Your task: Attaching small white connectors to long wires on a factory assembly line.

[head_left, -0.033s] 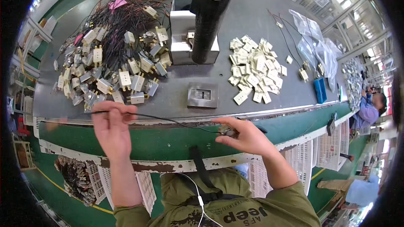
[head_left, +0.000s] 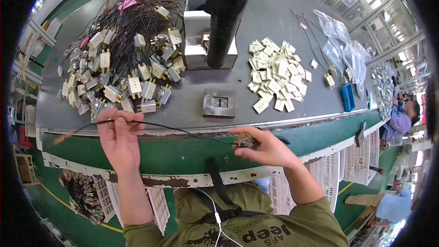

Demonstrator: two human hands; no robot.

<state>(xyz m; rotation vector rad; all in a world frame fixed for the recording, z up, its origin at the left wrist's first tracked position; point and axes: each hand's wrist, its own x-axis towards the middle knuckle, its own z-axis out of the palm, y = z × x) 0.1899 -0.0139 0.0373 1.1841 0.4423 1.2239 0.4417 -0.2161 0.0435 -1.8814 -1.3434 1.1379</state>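
Two hands (head_left: 120, 144) hold black wire (head_left: 201, 136) and metal part (head_left: 247, 142).

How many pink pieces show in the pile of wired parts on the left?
2: a larger pink piece on the black wires toward their far end, and a smaller pink piece farther left and nearer. More may be hidden.

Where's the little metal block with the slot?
In the head view, the metal block is in the middle, near the front edge of the table, between the wired parts on the left and the cream pieces on the right.
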